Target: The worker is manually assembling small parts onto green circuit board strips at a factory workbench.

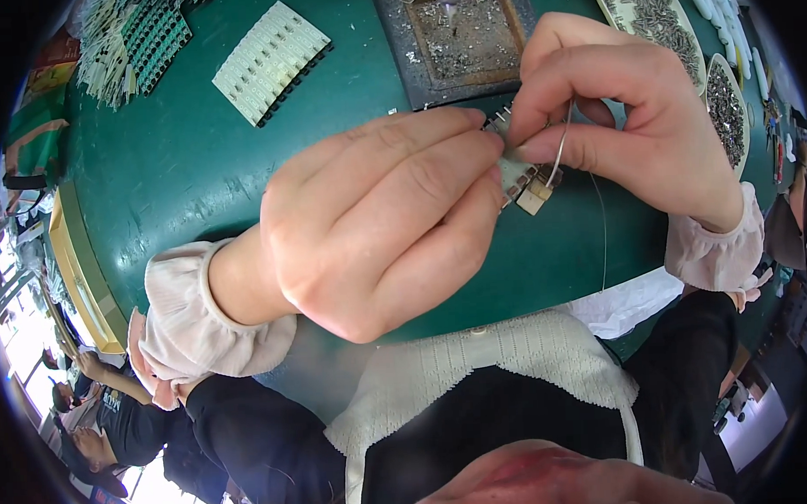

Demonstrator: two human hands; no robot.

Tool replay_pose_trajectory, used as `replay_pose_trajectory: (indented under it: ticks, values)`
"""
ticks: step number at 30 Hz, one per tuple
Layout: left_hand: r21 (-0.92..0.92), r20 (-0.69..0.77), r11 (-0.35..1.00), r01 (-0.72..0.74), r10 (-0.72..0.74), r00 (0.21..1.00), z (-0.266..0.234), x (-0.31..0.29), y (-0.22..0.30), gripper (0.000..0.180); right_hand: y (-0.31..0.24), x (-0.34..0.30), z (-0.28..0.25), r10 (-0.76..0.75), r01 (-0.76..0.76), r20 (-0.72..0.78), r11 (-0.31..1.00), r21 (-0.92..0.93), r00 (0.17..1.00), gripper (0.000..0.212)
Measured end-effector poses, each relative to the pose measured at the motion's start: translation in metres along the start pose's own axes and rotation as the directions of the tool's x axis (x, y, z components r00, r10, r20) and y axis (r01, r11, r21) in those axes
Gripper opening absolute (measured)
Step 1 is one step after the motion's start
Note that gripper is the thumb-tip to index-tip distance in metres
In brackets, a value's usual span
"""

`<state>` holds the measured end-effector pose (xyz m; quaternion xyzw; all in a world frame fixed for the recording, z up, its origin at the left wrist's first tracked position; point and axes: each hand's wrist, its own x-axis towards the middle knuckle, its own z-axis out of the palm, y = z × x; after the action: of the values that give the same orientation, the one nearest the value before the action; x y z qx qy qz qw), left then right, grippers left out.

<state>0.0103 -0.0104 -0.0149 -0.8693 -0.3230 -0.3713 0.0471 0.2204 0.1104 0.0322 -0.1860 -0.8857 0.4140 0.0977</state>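
My left hand (389,221) is closed on a small pale circuit board (514,170), which is mostly covered by the fingers. Dark parts line the board's edge, and a cream block (534,197) sits at its near end. On the far side of the board, my right hand (617,125) is closed in a pinch, thumb and index tips right at the board. Whatever lies between those tips is hidden. A silvery wire (562,144) curves across the right thumb down toward the cream block.
Beyond the hands is a dark tray (419,60) with metal crumbs and a metal tip above it. A pale board panel (272,61) lies at far left, near stacked green boards (156,38). Dishes of small metal parts (653,17) stand at right. A white cloth (632,302) lies at the near edge.
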Motion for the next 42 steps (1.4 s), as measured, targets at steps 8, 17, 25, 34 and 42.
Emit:
replay_pose_trajectory:
  ticks: [8, 17, 25, 34, 42]
  values:
    - [-0.019, -0.032, 0.999, -0.038, 0.037, 0.999, 0.003, -0.001, -0.003, 0.030, 0.014, 0.000, 0.004, 0.009, -0.012, 0.018, 0.984, 0.178, 1.000, 0.012]
    - [-0.121, -0.030, 0.992, -0.027, 0.024, 0.999, 0.002, -0.001, 0.005, 0.030, 0.005, 0.001, 0.001, 0.055, -0.082, 0.139, 0.977, 0.199, 0.989, 0.019]
    - [-0.306, 0.100, 0.930, 0.205, -0.183, 0.978, -0.010, 0.001, 0.001, 0.021, 0.015, -0.008, 0.012, 0.171, -0.066, -0.230, 0.913, 0.404, 0.958, 0.024]
    - [-0.761, 0.466, -0.194, 0.619, -0.827, 0.314, -0.015, -0.004, -0.023, 0.007, 0.012, -0.004, 0.013, -0.063, 0.082, -0.332, 0.996, 0.044, 0.941, 0.024]
    - [-0.824, 0.453, -0.270, 0.499, -0.842, 0.293, -0.017, -0.002, -0.023, 0.009, 0.010, -0.005, 0.014, -0.281, 0.184, -0.345, 0.939, -0.289, 0.895, 0.024]
